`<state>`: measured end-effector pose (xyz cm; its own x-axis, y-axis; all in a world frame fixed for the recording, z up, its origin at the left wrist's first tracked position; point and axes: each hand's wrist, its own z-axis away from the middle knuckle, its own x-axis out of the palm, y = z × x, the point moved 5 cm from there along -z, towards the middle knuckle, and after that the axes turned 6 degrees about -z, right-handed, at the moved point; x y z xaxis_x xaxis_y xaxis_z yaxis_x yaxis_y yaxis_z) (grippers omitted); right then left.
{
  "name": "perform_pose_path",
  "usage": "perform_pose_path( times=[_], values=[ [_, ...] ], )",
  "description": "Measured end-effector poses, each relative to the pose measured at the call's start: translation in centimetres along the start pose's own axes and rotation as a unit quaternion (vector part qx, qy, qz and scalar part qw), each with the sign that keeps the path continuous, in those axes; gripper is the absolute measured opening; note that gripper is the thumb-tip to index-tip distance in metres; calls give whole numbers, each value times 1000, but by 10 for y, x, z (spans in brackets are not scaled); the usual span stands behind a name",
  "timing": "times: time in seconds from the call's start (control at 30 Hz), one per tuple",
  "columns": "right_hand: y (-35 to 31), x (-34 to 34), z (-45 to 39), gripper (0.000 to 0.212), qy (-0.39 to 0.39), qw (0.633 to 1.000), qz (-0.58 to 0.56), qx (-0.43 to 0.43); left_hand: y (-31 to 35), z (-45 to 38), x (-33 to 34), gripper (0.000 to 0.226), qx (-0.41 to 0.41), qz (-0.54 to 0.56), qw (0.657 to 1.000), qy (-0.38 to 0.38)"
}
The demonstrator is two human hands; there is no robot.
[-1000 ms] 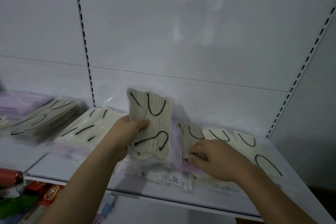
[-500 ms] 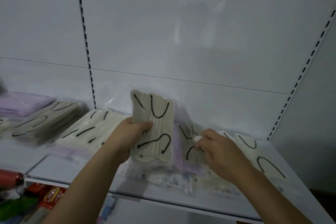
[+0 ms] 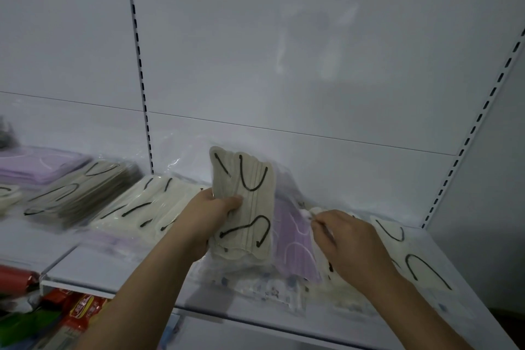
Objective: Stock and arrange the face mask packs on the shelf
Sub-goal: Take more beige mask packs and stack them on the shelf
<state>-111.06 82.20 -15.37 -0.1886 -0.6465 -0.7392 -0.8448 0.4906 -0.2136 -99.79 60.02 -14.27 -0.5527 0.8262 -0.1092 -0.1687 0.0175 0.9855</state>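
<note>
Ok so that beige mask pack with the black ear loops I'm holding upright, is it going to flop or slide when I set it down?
The beige mask pack stands nearly straight in the left hand, so probably fairly stiff. Its clear glossy wrapper looks slippery, so it may slide on the smooth shelf. It is thin, so it likely tips if left on edge.

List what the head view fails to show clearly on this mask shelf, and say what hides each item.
- Purple pack: partly covered by the beige pack and right hand.
- Right fingertips: whether they pinch anything is unclear, blurred.
- Printed packs at the shelf front: print blurred.
- Red packets below: cut off by the shelf edge.
</note>
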Motion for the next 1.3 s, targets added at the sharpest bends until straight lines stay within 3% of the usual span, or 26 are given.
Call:
perform_pose_path(
  times=[0.17,0.23,0.3,0.4,0.53,0.6,0.7,0.77,0.83,0.9,0.93,1.0,1.13,1.2,1.3],
  values=[
    [-3,-22,1,19,145,985,-46,78,1,-1,8,18,2,10,1000,-4],
    [-17,-30,-1,19,190,979,-54,45,2,-1,15,16,1,14,1000,-9],
    [-43,-28,0,22,201,978,-29,-40,3,2,25,15,-1,20,1000,-21],
    [-79,-3,11,22,174,972,4,-157,4,7,41,27,-4,56,997,-49],
    [-90,27,21,24,94,984,12,-153,4,10,47,57,0,107,992,-73],
    [-93,29,23,27,55,987,-2,-153,4,15,48,46,17,99,990,-95],
    [-101,11,29,22,8,977,-122,-172,-2,11,41,28,30,108,993,-47],
    [-93,-5,30,27,28,967,-221,-120,1,10,34,21,48,113,992,-20],
    [-67,-17,17,48,90,957,-273,34,12,10,32,21,84,123,988,-32],
    [-42,-20,-1,62,84,907,-363,195,28,14,39,28,138,108,982,-70],
    [-35,-20,-11,58,60,866,-436,238,36,16,47,28,163,81,979,-89],
    [-27,-29,-27,33,60,803,-540,247,48,15,67,25,193,15,973,-125],
    [-12,-40,-30,30,131,820,-499,248,54,3,95,34,232,-65,962,-129],
    [-4,-34,-21,36,128,819,-493,263,47,-3,99,48,241,-54,965,-91],
    [3,-25,-9,42,116,816,-501,265,32,-6,105,52,239,-11,970,-46]
  ],
)
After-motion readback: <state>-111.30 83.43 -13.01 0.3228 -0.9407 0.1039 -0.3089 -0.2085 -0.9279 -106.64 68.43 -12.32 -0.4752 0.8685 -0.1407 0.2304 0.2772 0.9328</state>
